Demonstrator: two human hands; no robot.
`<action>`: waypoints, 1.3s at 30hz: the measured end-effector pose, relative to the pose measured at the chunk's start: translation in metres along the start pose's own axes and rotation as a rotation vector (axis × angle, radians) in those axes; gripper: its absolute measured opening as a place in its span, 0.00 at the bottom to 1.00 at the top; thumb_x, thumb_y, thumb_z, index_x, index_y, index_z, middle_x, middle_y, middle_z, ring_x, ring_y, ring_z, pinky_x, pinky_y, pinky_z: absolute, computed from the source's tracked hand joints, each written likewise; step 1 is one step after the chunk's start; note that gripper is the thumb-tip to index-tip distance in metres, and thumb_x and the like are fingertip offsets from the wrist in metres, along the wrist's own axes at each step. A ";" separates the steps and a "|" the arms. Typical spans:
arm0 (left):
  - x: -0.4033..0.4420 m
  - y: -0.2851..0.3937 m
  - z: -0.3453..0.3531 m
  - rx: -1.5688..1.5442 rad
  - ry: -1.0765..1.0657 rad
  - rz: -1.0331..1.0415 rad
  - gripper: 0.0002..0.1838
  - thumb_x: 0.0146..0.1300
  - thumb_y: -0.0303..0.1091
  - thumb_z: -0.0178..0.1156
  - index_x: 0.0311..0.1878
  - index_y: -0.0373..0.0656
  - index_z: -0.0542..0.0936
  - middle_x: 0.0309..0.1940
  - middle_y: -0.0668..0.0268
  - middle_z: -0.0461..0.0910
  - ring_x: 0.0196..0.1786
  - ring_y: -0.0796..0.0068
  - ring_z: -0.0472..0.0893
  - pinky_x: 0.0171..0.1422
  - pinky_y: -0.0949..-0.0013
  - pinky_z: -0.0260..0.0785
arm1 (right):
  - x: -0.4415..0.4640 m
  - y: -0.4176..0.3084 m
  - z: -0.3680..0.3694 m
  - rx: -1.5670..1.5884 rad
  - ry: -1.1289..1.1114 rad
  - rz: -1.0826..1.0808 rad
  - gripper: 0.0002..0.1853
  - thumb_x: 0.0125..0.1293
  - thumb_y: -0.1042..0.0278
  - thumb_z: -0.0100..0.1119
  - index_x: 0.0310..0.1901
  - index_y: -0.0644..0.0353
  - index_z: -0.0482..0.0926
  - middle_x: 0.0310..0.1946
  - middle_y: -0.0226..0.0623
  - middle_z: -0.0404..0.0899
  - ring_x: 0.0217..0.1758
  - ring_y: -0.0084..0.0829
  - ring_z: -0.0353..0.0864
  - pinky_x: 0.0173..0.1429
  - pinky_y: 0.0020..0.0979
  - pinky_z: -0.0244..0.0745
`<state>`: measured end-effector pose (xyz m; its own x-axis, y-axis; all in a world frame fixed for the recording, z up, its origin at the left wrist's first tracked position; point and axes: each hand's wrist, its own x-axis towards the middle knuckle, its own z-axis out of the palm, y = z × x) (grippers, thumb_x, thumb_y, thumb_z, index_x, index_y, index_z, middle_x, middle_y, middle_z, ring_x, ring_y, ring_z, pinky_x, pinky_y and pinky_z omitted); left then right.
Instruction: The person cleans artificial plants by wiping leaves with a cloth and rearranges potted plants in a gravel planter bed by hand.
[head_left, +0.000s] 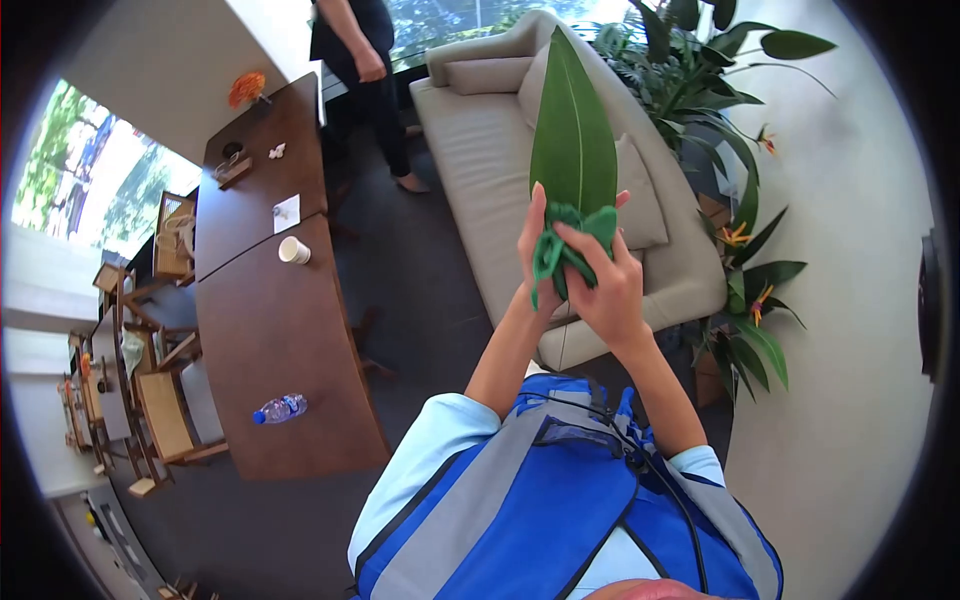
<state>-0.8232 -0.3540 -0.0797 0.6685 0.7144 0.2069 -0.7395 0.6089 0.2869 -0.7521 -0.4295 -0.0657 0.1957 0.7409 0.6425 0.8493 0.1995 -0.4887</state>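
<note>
A long, broad green leaf (574,130) with a pale midrib stands tip up in front of me. My left hand (532,245) is closed around its lower part from behind, with the thumb along the left edge and a fingertip showing at the right edge. A crumpled green cloth (565,240) lies against the leaf's base. My right hand (612,285) grips this cloth, its fingers pressed into the folds over the leaf. The leaf's lowest end is hidden by the cloth and hands.
Behind the leaf is a beige sofa (480,140). Potted plants (745,240) with orange flowers line the right wall. To the left, a brown table (280,350) holds a water bottle (280,408) and paper cup (293,250). A person (375,80) stands beyond.
</note>
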 end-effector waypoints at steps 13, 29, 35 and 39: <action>0.001 -0.010 -0.031 0.275 0.028 -0.158 0.40 0.79 0.64 0.33 0.77 0.39 0.62 0.70 0.55 0.71 0.72 0.63 0.71 0.76 0.60 0.65 | 0.044 0.018 0.001 -0.136 0.145 -0.075 0.27 0.52 0.79 0.68 0.55 0.45 0.85 0.43 0.44 0.82 0.39 0.52 0.85 0.40 0.43 0.81; -0.002 0.021 -0.050 -0.024 -0.191 -0.072 0.46 0.74 0.70 0.33 0.79 0.39 0.58 0.72 0.46 0.66 0.72 0.39 0.68 0.71 0.45 0.69 | -0.040 0.020 0.011 -0.065 0.019 0.149 0.25 0.55 0.77 0.68 0.56 0.47 0.83 0.43 0.50 0.80 0.38 0.55 0.83 0.40 0.45 0.79; -0.010 -0.003 -0.026 0.084 -0.015 0.054 0.47 0.74 0.69 0.37 0.80 0.38 0.54 0.75 0.44 0.62 0.77 0.40 0.60 0.77 0.45 0.60 | -0.038 0.030 0.004 0.103 0.048 0.235 0.23 0.56 0.77 0.67 0.54 0.50 0.83 0.42 0.50 0.79 0.38 0.55 0.82 0.39 0.46 0.78; -0.017 -0.019 -0.023 0.383 -0.029 0.029 0.38 0.76 0.56 0.44 0.77 0.33 0.59 0.71 0.49 0.68 0.73 0.48 0.68 0.76 0.52 0.63 | -0.044 0.049 -0.018 0.192 0.011 0.157 0.22 0.55 0.79 0.67 0.54 0.53 0.83 0.40 0.49 0.80 0.38 0.54 0.83 0.42 0.44 0.79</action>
<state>-0.8223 -0.3700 -0.1100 0.6534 0.7162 0.2452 -0.6790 0.4112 0.6082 -0.7103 -0.4644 -0.1072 0.3240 0.7658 0.5555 0.6997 0.2012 -0.6855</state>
